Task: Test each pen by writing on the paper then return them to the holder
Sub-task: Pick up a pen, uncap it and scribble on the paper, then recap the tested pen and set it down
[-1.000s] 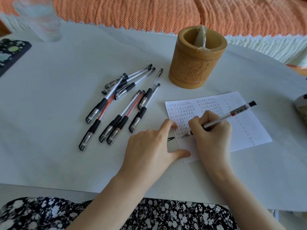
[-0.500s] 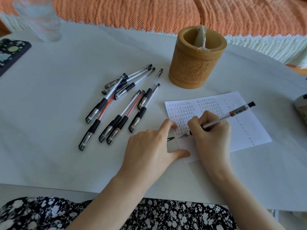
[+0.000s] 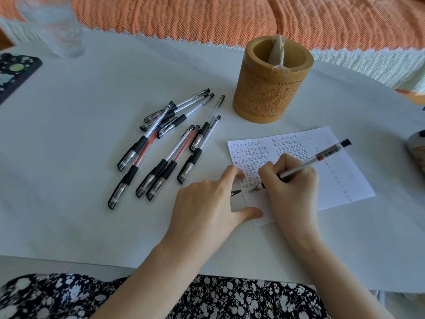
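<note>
The pen (image 3: 322,157) is in my right hand (image 3: 292,187), gripped between thumb and curled fingers. Its tip is down on the paper (image 3: 340,180) at the lowest written row, and its black end slants up to the right, over the sheet. The paper lies on the right half of the bench (image 3: 69,203), a little back from the near edge. It carries numbered rows of small marks in black and red, and a column of numbers runs down its right side.

My left hand (image 3: 207,203) rests at the paper's left edge, with the forefinger stretched onto the sheet and the thumb pressing its lower left corner. The other fingers are tucked under the palm. A small black piece (image 3: 235,192) pokes out between forefinger and thumb, and I cannot tell whether those hidden fingers hold it.

The holder (image 3: 271,88), a carved tan cup, stands upright just behind the paper, towards the far edge. No pen stands up out of it, and a pale strip crosses its mouth. The loose pens (image 3: 170,148) lie capped in a heap left of the paper, about mid-bench, some crossing each other and some with red ink.

A glass (image 3: 55,31) stands at the far left corner. A dark spotted thing (image 3: 13,72) lies at the left edge, and a grey object (image 3: 417,153) is cut off at the right edge. An orange cloth (image 3: 230,17) lies beyond the far edge.
</note>
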The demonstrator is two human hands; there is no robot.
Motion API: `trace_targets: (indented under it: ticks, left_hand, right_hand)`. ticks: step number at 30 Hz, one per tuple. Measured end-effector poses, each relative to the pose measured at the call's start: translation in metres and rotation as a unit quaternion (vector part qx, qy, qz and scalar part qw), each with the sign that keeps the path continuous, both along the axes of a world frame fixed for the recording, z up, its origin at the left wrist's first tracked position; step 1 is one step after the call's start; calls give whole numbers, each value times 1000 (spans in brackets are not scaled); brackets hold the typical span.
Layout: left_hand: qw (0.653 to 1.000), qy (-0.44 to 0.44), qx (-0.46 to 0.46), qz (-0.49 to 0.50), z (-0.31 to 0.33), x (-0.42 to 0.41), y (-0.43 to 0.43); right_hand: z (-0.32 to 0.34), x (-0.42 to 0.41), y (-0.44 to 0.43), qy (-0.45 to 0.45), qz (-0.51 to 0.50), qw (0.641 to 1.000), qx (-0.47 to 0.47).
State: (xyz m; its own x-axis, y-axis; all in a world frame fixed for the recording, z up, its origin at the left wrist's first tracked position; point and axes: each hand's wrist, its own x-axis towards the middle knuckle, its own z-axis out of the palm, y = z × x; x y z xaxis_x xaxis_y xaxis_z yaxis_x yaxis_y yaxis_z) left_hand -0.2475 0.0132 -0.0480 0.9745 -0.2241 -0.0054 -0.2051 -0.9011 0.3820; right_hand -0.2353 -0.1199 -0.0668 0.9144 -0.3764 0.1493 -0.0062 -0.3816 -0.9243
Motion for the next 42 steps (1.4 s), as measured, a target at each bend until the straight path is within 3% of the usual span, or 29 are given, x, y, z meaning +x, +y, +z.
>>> trace_targets:
  ticks: [12, 16, 20, 23, 25, 29, 38, 42]
  left_hand:
    - [1000, -5, -26, -1, 2, 0, 0]
    - [999, 1, -52, -1, 2, -1, 1]
    - [982, 24, -186, -17, 6, -3, 7]
    - [932, 121, -341, -28, 12, -2, 9]
    - [899, 179, -396, -47, 15, -2, 10]
    - [872, 224, -427, -86, 15, -4, 9]
    - [891, 192, -390, -129, 11, -5, 7]
    - [900, 183, -371, -139, 10, -5, 6]
  right_hand:
    - [1, -1, -1, -13, -8, 1000, -1]
    - [5, 0, -3, -7, -26, 998, 49]
    - [17, 3, -9, -4, -31, 977, 209]
    - [30, 4, -14, -7, 24, 947, 319]
    - [36, 3, -15, 5, 59, 934, 352]
    - [39, -1, -13, 19, 98, 935, 340]
    - [38, 0, -14, 11, 74, 944, 322]
    - [37, -1, -11, 55, 119, 958, 256]
